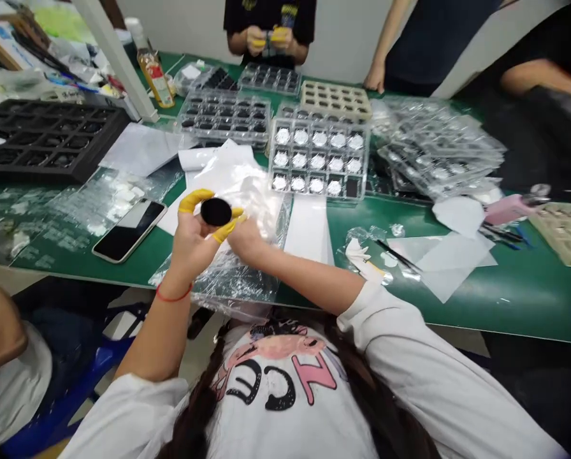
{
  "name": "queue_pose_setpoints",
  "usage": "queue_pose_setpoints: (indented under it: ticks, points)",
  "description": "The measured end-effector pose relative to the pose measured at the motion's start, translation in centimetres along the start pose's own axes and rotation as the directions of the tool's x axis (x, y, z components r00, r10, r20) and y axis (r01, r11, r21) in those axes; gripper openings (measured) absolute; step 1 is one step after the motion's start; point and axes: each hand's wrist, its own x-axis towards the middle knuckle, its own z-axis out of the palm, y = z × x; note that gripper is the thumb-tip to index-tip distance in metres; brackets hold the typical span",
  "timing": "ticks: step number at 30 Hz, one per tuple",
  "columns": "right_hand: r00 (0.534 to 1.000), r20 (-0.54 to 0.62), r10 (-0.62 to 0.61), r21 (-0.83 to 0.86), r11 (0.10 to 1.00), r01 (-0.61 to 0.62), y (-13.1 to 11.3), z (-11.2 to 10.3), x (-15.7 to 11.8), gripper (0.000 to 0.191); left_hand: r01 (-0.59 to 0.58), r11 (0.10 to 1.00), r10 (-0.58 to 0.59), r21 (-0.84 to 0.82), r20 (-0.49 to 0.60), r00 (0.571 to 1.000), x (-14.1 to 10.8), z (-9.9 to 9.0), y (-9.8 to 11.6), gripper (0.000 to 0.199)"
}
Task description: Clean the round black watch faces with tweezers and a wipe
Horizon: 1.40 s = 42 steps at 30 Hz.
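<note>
My left hand (pixel 193 236), with yellow finger covers, grips a black round disc (pixel 215 211) by its rim above the table. Close beside it, my right hand (pixel 246 237) is closed, its fingertips at the disc's right edge; what they pinch, if anything, is hidden. Under both hands lie white paper (pixel 223 167) and crumpled clear plastic film (pixel 240 277). Just beyond them a clear compartment tray (pixel 320 146) holds several round silvery pieces, with one dark cell at its near right corner.
A phone (pixel 129 231) lies to the left, near a black compartment tray (pixel 51 141). Stacked clear trays (pixel 438 143), tweezers (pixel 397 255) and a pink tool (pixel 512 207) are on the right. A bottle (pixel 152 71) stands far left. Another person's hands (pixel 271 39) work across the table.
</note>
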Motion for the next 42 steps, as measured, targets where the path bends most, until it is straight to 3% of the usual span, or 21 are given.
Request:
queue_pose_setpoints:
  ticks: [3, 8, 16, 25, 28, 30, 33, 35, 37, 38, 40, 42]
  points:
    - [0.999, 0.018, 0.027, -0.035, 0.999, -0.026, 0.3, -0.2, -0.1, 0.025, 0.08, 0.997, -0.08, -0.013, -0.014, 0.997, -1.0, -0.5, -0.3, 0.07]
    - [0.998, 0.043, 0.045, -0.046, 0.998, -0.043, 1.2, -1.1, 0.5, 0.025, 0.106, 0.994, -0.107, -0.031, -0.03, 0.994, -1.8, -0.2, -0.8, 0.076]
    - [0.999, 0.017, -0.044, -0.053, 0.998, 0.045, 0.6, -1.7, -0.6, 0.023, 0.132, 0.989, -0.133, -0.06, -0.016, 0.991, -4.1, 0.7, -0.3, 0.077]
    - [0.988, -0.052, -0.148, -0.185, 0.973, 0.136, 0.5, -4.0, -4.5, 0.022, 0.096, 0.992, -0.105, -0.083, -0.104, 0.989, -7.2, -0.3, 0.3, 0.066]
    - [0.97, -0.119, -0.214, -0.216, 0.959, 0.185, -0.7, -3.8, -6.9, 0.026, 0.066, 0.996, -0.074, -0.056, -0.165, 0.983, -8.8, -0.6, 0.1, 0.061]
    - [0.951, -0.152, -0.269, -0.218, 0.948, 0.233, -1.7, -3.4, -9.6, 0.032, 0.038, 0.999, -0.038, -0.006, -0.264, 0.964, -10.0, -0.9, -0.4, 0.058]
    - [0.895, -0.232, -0.382, -0.241, 0.913, 0.328, -2.7, -2.3, -15.2, 0.039, 0.043, 0.996, -0.006, 0.072, -0.443, 0.897, -11.8, -1.3, -1.5, 0.058]
    - [0.775, -0.387, -0.5, -0.343, 0.858, 0.382, -2.7, -1.3, -19.1, 0.036, 0.107, 0.991, -0.056, 0.083, -0.466, 0.883, -13.0, -1.1, -2.4, 0.059]
    - [0.627, -0.505, -0.594, -0.402, 0.804, 0.438, -2.5, -0.4, -22.6, 0.03, 0.188, 0.981, -0.153, 0.046, -0.409, 0.899, -14.0, -0.5, -3.2, 0.06]
    - [0.577, -0.536, -0.616, -0.401, 0.787, 0.468, -2.4, 0.0, -23.9, 0.027, 0.222, 0.975, -0.197, 0.023, -0.38, 0.904, -14.3, -0.1, -3.5, 0.062]
    - [0.544, -0.552, -0.632, -0.364, 0.77, 0.525, -2.2, 0.3, -25.8, 0.025, 0.253, 0.967, -0.248, -0.031, -0.349, 0.904, -14.7, 0.7, -4.0, 0.066]
    - [0.56, -0.512, -0.651, -0.305, 0.747, 0.59, -2.0, 0.0, -26.8, 0.024, 0.233, 0.971, -0.236, -0.05, -0.336, 0.912, -15.1, 1.3, -4.0, 0.067]
